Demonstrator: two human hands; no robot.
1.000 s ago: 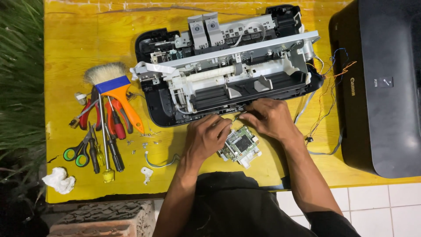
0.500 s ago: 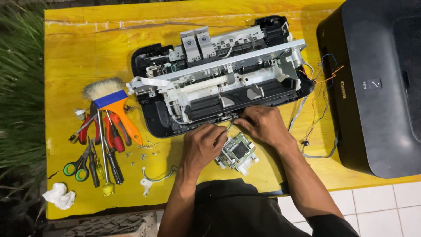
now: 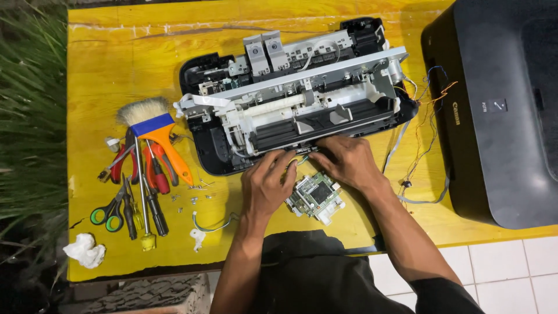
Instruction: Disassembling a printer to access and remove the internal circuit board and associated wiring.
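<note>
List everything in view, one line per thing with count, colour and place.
printer chassis: 1, black and white, opened up, table centre
circuit board: 1, green and white, on the table between the hands
table: 1, yellow, under everything
printer cover: 1, black, right edge of table
loose wires: a bundle, mixed colours, right of the chassis
brush: 1, pale bristles, blue band, orange handle, left of chassis
pliers: about 2, red handles, under the brush
scissors: 1, green handles, lower left
screwdrivers: several, near the scissors
tissue: 1, white, bottom left corner
left hand: at the chassis front edge
right hand: at the chassis front edge
</note>
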